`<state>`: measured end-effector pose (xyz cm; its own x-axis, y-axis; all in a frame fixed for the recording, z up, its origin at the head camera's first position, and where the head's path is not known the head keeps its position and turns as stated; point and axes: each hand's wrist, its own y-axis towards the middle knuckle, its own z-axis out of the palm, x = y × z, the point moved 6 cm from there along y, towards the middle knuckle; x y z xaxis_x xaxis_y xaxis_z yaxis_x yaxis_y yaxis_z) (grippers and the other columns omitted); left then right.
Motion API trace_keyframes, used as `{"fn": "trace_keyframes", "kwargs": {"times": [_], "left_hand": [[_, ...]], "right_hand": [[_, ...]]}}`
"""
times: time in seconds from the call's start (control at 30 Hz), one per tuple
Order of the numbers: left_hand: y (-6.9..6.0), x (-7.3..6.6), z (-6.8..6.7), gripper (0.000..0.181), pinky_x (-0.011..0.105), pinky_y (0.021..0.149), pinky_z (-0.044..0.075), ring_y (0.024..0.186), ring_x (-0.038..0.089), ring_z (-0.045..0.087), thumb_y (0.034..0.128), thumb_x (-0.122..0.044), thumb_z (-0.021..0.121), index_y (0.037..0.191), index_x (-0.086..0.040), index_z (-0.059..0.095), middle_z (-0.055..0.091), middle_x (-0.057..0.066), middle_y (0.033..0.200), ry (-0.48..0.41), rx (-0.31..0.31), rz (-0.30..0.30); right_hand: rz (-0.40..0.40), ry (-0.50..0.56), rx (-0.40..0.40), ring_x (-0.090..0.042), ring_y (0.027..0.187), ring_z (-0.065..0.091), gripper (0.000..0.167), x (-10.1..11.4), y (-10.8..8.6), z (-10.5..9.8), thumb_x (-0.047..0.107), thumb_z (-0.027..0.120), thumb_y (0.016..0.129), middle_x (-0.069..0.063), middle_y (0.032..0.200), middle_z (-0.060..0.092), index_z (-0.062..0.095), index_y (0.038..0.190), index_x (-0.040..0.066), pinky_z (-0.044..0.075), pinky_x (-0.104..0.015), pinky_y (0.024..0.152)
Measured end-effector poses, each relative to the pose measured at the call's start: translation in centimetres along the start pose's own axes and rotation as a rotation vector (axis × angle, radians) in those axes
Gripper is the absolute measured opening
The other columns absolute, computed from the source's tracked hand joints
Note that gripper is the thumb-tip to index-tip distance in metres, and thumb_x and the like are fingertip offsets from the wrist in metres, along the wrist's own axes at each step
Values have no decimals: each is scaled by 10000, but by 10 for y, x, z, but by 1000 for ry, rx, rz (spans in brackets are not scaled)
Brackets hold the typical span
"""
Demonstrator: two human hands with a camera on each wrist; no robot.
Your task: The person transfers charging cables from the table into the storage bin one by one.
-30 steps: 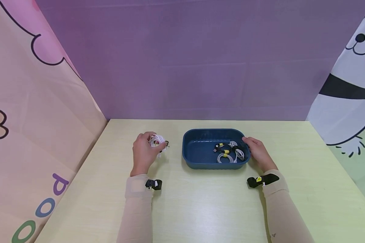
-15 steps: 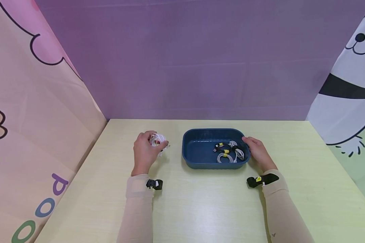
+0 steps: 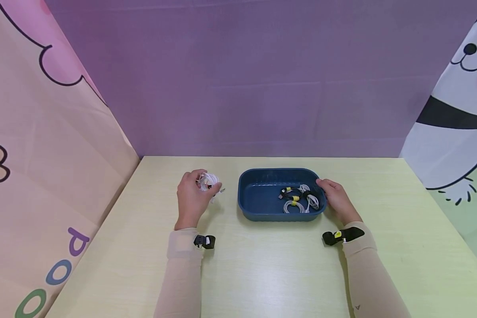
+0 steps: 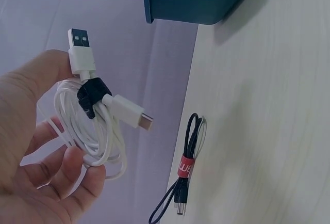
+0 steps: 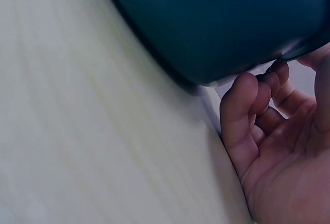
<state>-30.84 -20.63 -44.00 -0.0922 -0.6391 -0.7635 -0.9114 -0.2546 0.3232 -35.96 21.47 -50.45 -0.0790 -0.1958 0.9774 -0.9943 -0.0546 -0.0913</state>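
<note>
USB cable (image 4: 111,131), white, coiled, pinched in left hand (image 3: 191,201) above table (image 3: 262,274), left of blue tray (image 3: 282,217); right hand (image 3: 338,203) grips tray's right rim; bundled cables (image 3: 313,202) lie in tray's right half.

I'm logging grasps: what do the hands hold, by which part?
Left hand: white cable, by its coil. Right hand: blue bin, by its right-end rim.
</note>
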Motion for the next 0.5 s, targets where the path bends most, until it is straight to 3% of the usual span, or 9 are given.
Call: {"fn": "trace_keyframes", "kwargs": {"times": [0.3,0.5], "left_hand": [[0,-6,3,572,331,748,458,907,255,555,816,-328,867,1284,-74,659,603,125,1100,-6,-9,32],[0,-10,3,570,338,756,438,918,264,547,811,-314,872,1279,-66,662,606,125,1093,-26,-15,56]], "right_hand": [[7,5,6,-34,617,459,327,0,-1,-1,427,519,1062,130,678,446,583,901,149,393,-206,627],[42,19,20,-38,623,481,312,6,-4,1,349,500,1078,107,694,477,595,958,77,406,-204,631]]}}
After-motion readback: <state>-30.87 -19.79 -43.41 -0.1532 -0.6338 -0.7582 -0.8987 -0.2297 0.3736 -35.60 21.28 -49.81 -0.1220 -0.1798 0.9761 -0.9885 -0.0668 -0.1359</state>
